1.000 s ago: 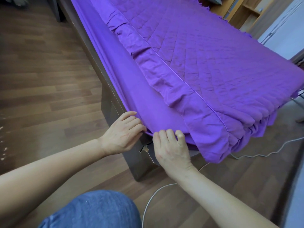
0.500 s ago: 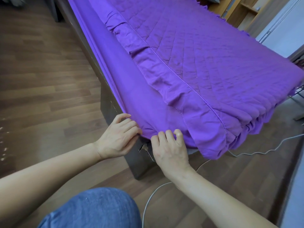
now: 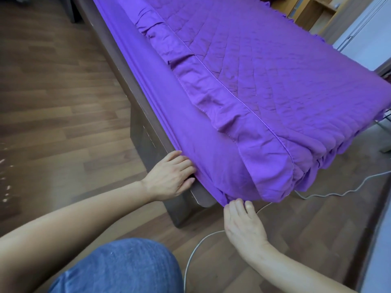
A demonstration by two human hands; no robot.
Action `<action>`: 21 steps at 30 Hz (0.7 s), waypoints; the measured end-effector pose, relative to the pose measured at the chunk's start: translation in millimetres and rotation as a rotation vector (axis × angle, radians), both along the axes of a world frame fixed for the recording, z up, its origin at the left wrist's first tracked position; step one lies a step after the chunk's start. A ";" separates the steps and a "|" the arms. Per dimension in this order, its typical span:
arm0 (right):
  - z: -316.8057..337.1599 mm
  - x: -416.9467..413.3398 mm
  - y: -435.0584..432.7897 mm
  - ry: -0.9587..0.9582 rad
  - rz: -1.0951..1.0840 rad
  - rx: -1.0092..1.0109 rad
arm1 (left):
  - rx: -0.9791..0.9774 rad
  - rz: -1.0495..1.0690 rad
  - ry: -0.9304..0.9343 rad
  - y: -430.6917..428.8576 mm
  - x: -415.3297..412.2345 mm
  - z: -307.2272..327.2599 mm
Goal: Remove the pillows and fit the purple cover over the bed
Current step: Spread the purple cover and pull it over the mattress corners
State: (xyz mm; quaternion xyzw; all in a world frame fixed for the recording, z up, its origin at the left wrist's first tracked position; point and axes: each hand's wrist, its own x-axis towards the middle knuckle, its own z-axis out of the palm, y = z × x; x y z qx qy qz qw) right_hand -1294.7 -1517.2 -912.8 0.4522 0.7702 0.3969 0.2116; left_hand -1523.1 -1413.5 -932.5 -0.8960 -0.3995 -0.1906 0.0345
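Grip of right hand (image 3: 243,225) lower — seemingly on cover (image 3: 275,81)

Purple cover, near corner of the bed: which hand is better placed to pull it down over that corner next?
Right. The right hand pinches the gathered hem of the purple cover just below the corner of the bed frame; the left hand only presses the fabric along the side.

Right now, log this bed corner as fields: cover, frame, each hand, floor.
Cover: purple, quilted top, frill folded up along the near side
Bed frame: dark wood, corner showing
Left hand: straight fingers pressing the cover's side against the bed frame
Right hand: fingertips at the cover's corner hem; grip hidden
Floor: wood, white cable near the corner
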 end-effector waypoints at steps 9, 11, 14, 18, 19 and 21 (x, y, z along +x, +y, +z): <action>23.5 -20.4 -9.2 0.118 0.228 0.015 | -0.200 -0.027 0.110 5.8 -11.4 -0.5; 53.9 -36.4 -1.2 0.295 0.297 0.129 | 0.008 0.011 -0.073 10.8 -18.7 12.9; 108.4 -43.1 24.1 0.367 0.131 0.307 | 0.234 0.169 -0.332 34.7 -23.3 52.8; 144.3 -27.0 52.1 0.404 -0.053 0.315 | 0.294 0.276 -0.189 71.5 -13.0 109.0; 150.0 -27.4 55.7 0.411 -0.048 0.328 | 0.300 0.278 -0.118 79.6 -12.0 120.4; 157.3 -30.2 59.1 0.408 0.026 0.361 | 0.316 0.237 -0.045 91.7 -12.1 133.1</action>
